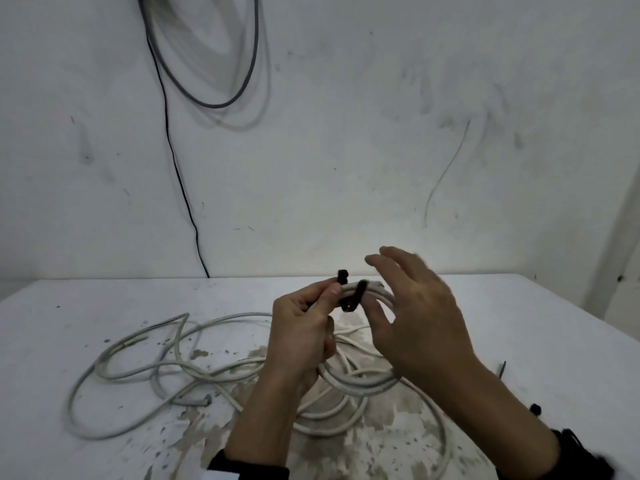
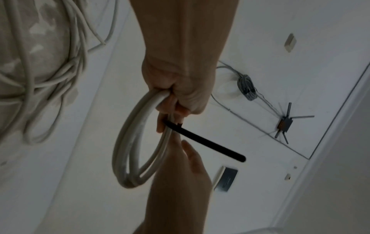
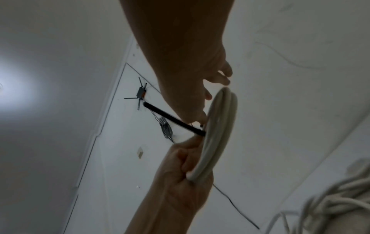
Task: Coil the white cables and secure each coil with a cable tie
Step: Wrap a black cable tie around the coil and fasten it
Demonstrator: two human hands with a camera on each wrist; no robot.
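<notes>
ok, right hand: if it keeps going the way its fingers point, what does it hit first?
Likely the black cable tie wrapped over the white coil that the left hand grips. The right hand is open beside it; depth is unclear.

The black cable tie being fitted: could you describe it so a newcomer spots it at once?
Above the white table, the left hand grips a white coil. The cable tie crosses its top by the thumb: a black strip, unlike the pale cables.
</notes>
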